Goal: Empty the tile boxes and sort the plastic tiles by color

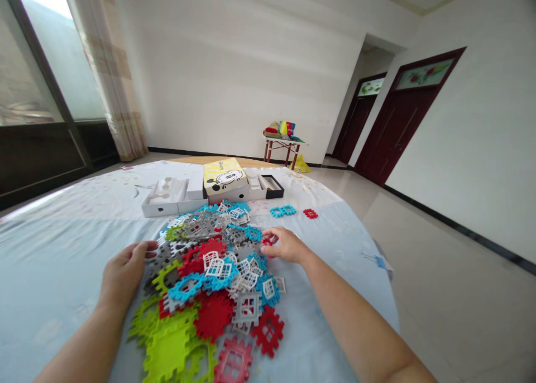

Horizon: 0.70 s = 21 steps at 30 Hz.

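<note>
A large heap of plastic interlocking building pieces in red, blue, grey, white and lime green covers the table's middle. At its left edge, my left hand rests with fingers loosely extended beside the grey pieces; no held piece shows. On the heap's right side, my right hand has its thumb and fingers around a small red building piece, which they partly hide. Nearer to me lie a lime green panel, a red panel and a red window piece. White window frames lie on top.
Behind the heap stand white box trays, a yellow cartoon box and a black-rimmed tray. Joined blue pieces and a red piece lie apart on the light blue tablecloth. A small table stands beyond.
</note>
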Motion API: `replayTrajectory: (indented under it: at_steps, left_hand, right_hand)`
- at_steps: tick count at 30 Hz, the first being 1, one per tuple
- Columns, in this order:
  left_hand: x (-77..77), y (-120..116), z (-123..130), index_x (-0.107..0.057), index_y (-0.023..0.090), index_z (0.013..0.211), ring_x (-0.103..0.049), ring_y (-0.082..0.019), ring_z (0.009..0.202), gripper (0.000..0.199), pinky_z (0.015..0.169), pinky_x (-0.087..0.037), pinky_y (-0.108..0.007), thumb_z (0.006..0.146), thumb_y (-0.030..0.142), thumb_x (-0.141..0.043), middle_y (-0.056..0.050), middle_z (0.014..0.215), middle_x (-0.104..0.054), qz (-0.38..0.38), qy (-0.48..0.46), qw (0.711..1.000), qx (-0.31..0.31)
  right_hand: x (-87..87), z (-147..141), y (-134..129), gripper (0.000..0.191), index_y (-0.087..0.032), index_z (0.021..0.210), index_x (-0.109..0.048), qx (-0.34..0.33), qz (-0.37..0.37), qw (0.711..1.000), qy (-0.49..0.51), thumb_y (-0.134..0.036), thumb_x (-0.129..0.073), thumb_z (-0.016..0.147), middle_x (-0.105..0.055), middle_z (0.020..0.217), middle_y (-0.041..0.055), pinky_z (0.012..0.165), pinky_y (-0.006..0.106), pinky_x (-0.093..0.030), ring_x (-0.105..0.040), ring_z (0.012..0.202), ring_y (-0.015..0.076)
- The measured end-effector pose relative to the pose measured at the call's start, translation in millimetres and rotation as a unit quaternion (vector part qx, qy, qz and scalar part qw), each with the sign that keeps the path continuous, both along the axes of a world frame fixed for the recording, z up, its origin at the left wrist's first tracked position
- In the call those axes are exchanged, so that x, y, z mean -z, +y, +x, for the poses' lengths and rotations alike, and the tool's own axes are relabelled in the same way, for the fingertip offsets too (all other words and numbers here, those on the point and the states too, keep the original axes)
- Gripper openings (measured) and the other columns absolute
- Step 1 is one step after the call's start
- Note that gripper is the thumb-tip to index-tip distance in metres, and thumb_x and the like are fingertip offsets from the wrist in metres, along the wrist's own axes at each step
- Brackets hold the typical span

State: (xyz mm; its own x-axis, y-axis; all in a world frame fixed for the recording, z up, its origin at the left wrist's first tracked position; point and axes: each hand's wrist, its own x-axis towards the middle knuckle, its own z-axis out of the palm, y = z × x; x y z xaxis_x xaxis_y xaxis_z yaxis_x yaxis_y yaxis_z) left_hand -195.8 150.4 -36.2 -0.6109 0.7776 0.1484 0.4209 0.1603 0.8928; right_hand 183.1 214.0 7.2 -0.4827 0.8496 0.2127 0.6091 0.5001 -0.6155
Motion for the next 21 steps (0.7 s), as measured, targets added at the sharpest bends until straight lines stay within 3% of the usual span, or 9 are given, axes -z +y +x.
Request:
replayTrajectory:
  at_steps: [6,10,13,16,21]
  left_hand:
    - [2.7,1,-3,-0.065,0.017,0.088,-0.062,-0.021,0.076,0.036,0.072,-0.045,-0.030,0.075,0.043,-0.044,-0.004,0.073,-0.067,-0.010,-0.002,1.000,-0.004]
    - [1.9,1,-2,-0.065,0.017,0.087,-0.062,-0.022,0.077,0.037,0.072,-0.045,-0.030,0.074,0.045,-0.044,-0.003,0.073,-0.067,-0.011,0.000,1.000,-0.006]
    - [-4.0,0,2,-0.065,0.017,0.086,-0.062,-0.022,0.077,0.037,0.074,-0.045,-0.031,0.073,0.045,-0.044,-0.004,0.071,-0.067,-0.011,-0.003,1.000,-0.003]
    - [-10.4,-2,7,-0.065,0.015,0.084,-0.062,-0.023,0.075,0.037,0.075,-0.046,-0.032,0.071,0.043,-0.045,-0.004,0.069,-0.067,-0.008,-0.010,1.000,-0.003]
    - [-12.1,-5,8,-0.065,0.018,0.085,-0.063,-0.024,0.077,0.038,0.074,-0.046,-0.032,0.070,0.046,-0.044,-0.003,0.070,-0.068,-0.025,0.008,1.000,-0.014]
  right_hand:
    - [-2.1,41,27,0.046,-0.018,0.108,-0.059,0.187,0.133,0.973,-0.033,-0.038,-0.062,0.067,-0.058,0.103,0.0090,0.090,0.034,-0.039,-0.052,0.098,0.0219]
    - [9.8,76,45,0.047,-0.020,0.113,-0.056,0.299,0.123,0.940,-0.109,-0.034,-0.061,0.068,-0.054,0.111,0.0098,0.092,0.033,-0.037,-0.049,0.105,0.0231]
    - [21.2,96,52,0.051,-0.020,0.118,-0.052,0.316,0.084,0.932,-0.157,-0.031,-0.061,0.069,-0.051,0.117,0.0094,0.091,0.030,-0.037,-0.050,0.107,0.0214]
    - [27.8,107,54,0.056,-0.019,0.121,-0.050,0.309,0.062,0.931,-0.185,-0.039,-0.061,0.070,-0.051,0.119,0.0107,0.090,0.030,-0.037,-0.049,0.109,0.0225]
    - [29.0,117,53,0.053,-0.022,0.111,-0.056,0.324,0.012,0.918,-0.227,-0.052,-0.059,0.067,-0.059,0.107,0.0099,0.083,0.031,-0.040,-0.054,0.103,0.0244]
